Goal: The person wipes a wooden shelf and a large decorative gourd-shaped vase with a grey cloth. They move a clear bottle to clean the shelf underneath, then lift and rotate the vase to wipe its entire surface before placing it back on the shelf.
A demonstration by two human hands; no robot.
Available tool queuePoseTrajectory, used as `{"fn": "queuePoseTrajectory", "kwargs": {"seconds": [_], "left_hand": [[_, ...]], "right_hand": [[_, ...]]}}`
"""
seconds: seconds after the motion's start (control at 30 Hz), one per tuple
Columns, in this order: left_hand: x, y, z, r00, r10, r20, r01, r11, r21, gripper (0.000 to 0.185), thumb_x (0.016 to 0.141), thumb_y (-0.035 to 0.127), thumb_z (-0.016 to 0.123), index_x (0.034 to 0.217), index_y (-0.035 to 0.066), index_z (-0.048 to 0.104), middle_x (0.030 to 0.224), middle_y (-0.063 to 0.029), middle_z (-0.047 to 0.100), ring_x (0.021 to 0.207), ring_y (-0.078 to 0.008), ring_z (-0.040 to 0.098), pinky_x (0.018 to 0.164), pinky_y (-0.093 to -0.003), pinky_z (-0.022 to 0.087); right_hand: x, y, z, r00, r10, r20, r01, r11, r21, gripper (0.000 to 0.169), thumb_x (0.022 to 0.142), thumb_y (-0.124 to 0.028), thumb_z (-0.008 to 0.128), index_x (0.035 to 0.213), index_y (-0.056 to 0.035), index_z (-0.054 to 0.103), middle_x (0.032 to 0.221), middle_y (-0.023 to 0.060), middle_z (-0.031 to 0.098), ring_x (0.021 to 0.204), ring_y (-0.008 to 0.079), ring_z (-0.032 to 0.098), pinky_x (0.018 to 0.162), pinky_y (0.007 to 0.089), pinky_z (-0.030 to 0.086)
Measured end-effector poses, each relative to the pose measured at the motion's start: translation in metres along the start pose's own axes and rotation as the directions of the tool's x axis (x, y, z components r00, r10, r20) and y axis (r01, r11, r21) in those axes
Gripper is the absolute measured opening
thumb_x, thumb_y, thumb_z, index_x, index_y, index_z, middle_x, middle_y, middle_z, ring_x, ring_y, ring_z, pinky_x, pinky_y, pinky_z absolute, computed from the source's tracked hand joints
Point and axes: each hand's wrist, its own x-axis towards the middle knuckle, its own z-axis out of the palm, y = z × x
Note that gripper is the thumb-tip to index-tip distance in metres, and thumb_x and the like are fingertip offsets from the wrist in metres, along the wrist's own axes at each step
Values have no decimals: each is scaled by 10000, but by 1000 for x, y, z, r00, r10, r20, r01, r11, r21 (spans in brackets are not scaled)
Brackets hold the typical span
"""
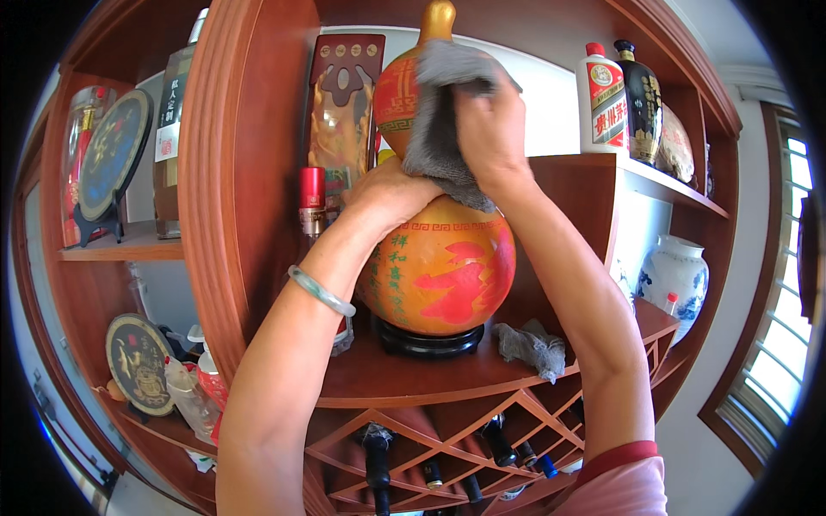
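Note:
A large painted gourd (445, 271) with red designs and green writing stands upright on a black round stand (429, 338) on a wooden cabinet shelf. My right hand (493, 132) holds a grey cloth (439, 129) against the gourd's upper bulb; hand and cloth are partly blurred. At the gourd's waist rests my left hand (393, 193), its fingers largely hidden behind the gourd. A jade-like bangle circles my left wrist. Another crumpled grey cloth (532, 348) lies on the shelf, right of the stand.
Left of the gourd stand a red-capped bottle (312, 200) and a tall decorated box (342, 103). White (601, 103) and black (639, 103) bottles occupy the upper right shelf, above a blue-and-white porcelain jar (674, 277). Below is a lattice wine rack (452, 445). Display plates (116, 155) stand left.

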Motion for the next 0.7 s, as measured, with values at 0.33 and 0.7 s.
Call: {"fn": "queuePoseTrajectory", "kwargs": {"seconds": [0.33, 0.7], "left_hand": [[-24, 15, -6, 997, -51, 62, 64, 970, -236, 613, 851, 328, 708, 1291, -57, 524, 1160, -147, 638, 1047, -195, 627, 900, -309, 505], [-22, 14, -7, 989, 46, 140, -3, 956, -294, 585, 833, 381, 700, 1264, 1, 588, 1160, -134, 658, 1047, -200, 633, 915, -328, 496]], "right_hand": [[-50, 9, -120, 961, 275, 42, -202, 792, -576, 214, 963, -140, 525, 1147, -78, 613, 1034, 124, 652, 971, 276, 635, 871, 375, 503], [-160, 1, -101, 463, 881, 95, -864, 425, 272, 275, 959, -171, 475, 1072, 30, 625, 954, 87, 633, 856, 166, 584, 777, 305, 485]]}}
